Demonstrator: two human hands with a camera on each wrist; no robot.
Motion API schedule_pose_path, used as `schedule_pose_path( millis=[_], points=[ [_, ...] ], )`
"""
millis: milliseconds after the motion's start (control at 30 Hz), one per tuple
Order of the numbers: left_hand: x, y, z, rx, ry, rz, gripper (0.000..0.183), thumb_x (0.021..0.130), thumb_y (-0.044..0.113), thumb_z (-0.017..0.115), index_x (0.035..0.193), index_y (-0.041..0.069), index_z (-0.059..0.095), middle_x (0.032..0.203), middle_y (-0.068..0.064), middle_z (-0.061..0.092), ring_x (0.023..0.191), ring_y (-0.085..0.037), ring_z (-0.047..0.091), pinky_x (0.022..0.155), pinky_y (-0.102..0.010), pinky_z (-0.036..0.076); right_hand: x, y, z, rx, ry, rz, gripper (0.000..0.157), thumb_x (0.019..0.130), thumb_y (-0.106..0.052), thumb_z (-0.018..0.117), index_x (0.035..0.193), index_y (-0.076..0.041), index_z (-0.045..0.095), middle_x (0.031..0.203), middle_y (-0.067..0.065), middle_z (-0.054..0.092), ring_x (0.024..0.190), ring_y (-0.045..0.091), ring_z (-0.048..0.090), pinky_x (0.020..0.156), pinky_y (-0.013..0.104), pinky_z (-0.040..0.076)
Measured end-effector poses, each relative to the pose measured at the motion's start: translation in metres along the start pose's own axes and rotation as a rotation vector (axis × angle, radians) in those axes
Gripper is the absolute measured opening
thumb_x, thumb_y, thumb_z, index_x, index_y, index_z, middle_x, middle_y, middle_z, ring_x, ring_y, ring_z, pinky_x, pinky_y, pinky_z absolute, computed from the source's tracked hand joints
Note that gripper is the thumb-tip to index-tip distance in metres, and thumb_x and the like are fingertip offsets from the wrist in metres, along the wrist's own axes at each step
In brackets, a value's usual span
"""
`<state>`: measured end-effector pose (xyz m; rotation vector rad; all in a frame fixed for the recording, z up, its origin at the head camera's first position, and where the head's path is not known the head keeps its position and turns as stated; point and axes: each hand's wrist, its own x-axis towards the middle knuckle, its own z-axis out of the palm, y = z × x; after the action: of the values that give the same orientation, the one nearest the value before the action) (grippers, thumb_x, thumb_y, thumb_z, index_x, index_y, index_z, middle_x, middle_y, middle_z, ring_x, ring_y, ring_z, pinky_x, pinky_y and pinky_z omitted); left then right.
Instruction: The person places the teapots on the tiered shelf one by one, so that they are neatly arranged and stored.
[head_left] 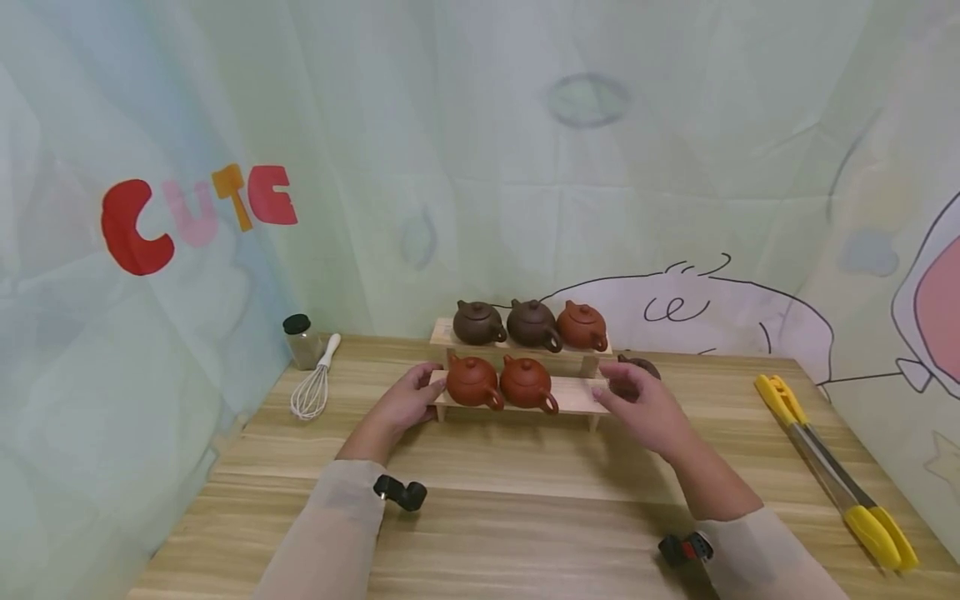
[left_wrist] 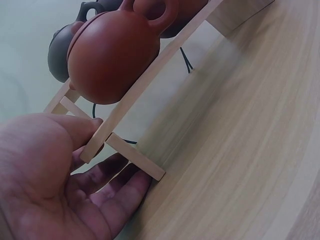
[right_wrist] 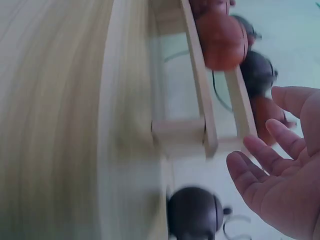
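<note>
A two-tier wooden stand (head_left: 573,395) bears small clay teapots. Two reddish-brown ones, a left teapot (head_left: 471,382) and a right teapot (head_left: 526,383), sit on the lower tier. Above them are two dark brown teapots (head_left: 477,323) and a reddish teapot (head_left: 582,325). My left hand (left_wrist: 45,165) holds the lower tier's left end, thumb on top and fingers underneath by the leg. My right hand (head_left: 647,410) hovers by the stand's right end, fingers spread and holding nothing. Partly hidden behind it, another dark teapot (right_wrist: 195,212) stands on the table beside the stand.
At the back left are a jar (head_left: 302,343) with a black lid and a whisk (head_left: 315,385) with a white handle. Yellow-tipped tongs (head_left: 828,467) lie along the table's right side. A printed curtain (head_left: 495,167) hangs behind the wooden table (head_left: 487,517).
</note>
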<state>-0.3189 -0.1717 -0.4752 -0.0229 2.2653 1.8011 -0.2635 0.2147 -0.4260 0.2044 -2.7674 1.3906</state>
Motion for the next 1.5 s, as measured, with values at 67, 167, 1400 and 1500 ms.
schedule_pose_path(
  millis=[67, 167, 1400, 1500],
  points=[
    [0.0, 0.0, 0.0, 0.006, 0.001, 0.002, 0.051, 0.114, 0.02, 0.05, 0.161, 0.006, 0.037, 0.168, -0.025, 0.038, 0.14, -0.036, 0.057, 0.107, -0.047, 0.059, -0.002, 0.008, -0.008, -0.012, 0.019, 0.016, 0.053, 0.105, -0.037, 0.071, 0.147, -0.006, 0.06, 0.146, 0.02, 0.065, 0.135, 0.039, 0.063, 0.114, 0.057, 0.052],
    [0.0, -0.001, 0.0, 0.009, 0.005, 0.001, 0.051, 0.114, 0.02, 0.051, 0.161, 0.006, 0.037, 0.167, -0.025, 0.039, 0.139, -0.036, 0.058, 0.103, -0.043, 0.06, -0.003, 0.019, -0.021, -0.016, 0.053, 0.043, 0.055, 0.105, -0.037, 0.071, 0.147, -0.005, 0.058, 0.148, 0.022, 0.064, 0.137, 0.039, 0.061, 0.114, 0.056, 0.052],
    [0.0, 0.002, 0.0, 0.015, 0.002, 0.009, 0.051, 0.114, 0.02, 0.052, 0.161, 0.006, 0.038, 0.175, -0.025, 0.027, 0.154, -0.043, 0.045, 0.115, -0.056, 0.053, 0.044, 0.073, -0.03, -0.038, 0.026, 0.261, 0.082, 0.103, -0.034, 0.072, 0.167, -0.005, 0.029, 0.172, 0.029, 0.029, 0.157, 0.053, 0.031, 0.129, 0.068, 0.027],
    [0.0, 0.0, 0.0, 0.019, 0.004, 0.005, 0.051, 0.114, 0.02, 0.052, 0.161, 0.006, 0.039, 0.177, -0.025, 0.022, 0.157, -0.043, 0.04, 0.118, -0.058, 0.049, 0.045, 0.074, -0.03, -0.038, 0.031, 0.245, 0.082, 0.103, -0.035, 0.072, 0.167, -0.005, 0.031, 0.172, 0.029, 0.031, 0.157, 0.052, 0.033, 0.129, 0.067, 0.028]
  ],
)
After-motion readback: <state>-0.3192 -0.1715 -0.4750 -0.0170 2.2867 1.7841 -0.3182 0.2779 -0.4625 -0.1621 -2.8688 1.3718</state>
